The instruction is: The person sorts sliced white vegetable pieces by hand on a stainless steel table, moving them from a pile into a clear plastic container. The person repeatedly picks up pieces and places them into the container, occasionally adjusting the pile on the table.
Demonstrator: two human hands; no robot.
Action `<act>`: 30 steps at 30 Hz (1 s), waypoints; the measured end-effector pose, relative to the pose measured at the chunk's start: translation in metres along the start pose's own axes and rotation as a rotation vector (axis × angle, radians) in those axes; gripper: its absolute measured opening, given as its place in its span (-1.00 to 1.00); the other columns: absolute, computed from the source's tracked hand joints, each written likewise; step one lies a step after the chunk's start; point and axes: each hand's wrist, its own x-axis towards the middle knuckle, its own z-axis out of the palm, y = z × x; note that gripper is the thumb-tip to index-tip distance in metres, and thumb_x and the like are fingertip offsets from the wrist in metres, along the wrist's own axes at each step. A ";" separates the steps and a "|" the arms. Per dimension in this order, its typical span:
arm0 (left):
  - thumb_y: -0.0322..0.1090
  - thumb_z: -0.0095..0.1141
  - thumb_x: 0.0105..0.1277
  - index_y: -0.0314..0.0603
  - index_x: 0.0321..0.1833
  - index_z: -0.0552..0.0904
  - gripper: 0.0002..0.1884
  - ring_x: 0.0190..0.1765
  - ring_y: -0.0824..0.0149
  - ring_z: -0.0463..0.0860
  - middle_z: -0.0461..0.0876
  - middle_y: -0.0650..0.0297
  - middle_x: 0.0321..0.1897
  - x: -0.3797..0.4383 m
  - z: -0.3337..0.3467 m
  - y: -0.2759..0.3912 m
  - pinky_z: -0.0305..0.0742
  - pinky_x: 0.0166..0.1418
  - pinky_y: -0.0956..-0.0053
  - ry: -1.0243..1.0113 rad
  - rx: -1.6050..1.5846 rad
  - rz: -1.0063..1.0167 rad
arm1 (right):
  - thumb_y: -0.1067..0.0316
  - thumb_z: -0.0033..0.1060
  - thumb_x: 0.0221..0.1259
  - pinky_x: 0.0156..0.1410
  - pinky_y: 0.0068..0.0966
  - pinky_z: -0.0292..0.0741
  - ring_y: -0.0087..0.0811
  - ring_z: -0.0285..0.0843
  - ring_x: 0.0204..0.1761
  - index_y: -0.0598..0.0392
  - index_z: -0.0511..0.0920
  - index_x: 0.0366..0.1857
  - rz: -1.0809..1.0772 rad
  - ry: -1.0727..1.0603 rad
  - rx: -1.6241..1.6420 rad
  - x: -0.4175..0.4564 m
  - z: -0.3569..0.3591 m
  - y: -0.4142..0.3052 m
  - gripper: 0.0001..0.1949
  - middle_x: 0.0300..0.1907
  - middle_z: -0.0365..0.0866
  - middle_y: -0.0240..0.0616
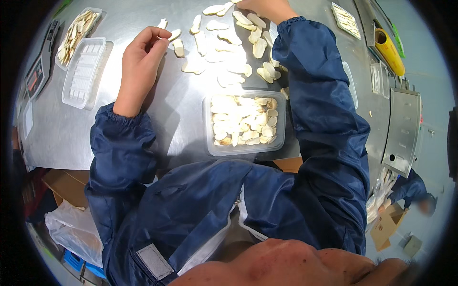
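My left hand (143, 60) is over the steel table, left of the scattered pale mushroom slices (216, 25). Its thumb and index finger pinch the end of one mushroom slice (174, 34); another slice (178, 48) lies just below it. At the top edge of the view, my right hand (263, 8) reaches over the far slices. Its fingertips are partly cut off, with a bit of a slice beside them, so its grip is unclear. Nearer my body stands a clear plastic tub (244, 153) holding many slices, some browned. Glare washes out part of the slices.
At left are an unfilled ribbed plastic tray (84, 73), a filled tray (79, 34) and a digital scale (40, 66). Another filled tray (346, 20) sits far right, near a yellow roll (390, 52). A person (409, 191) bends over a cardboard box (388, 225) at lower right.
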 end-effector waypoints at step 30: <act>-0.35 0.18 0.50 -0.10 -0.03 0.68 -0.91 -0.49 0.63 0.31 0.39 0.55 -0.49 -0.002 -0.011 0.023 0.18 -0.44 0.62 0.206 -0.136 -0.114 | 0.31 0.52 0.10 0.09 -0.21 0.41 -0.19 0.64 -0.10 0.06 0.64 -0.21 -0.290 -0.116 0.009 -0.228 -0.029 -0.129 -0.76 -0.25 0.64 -0.28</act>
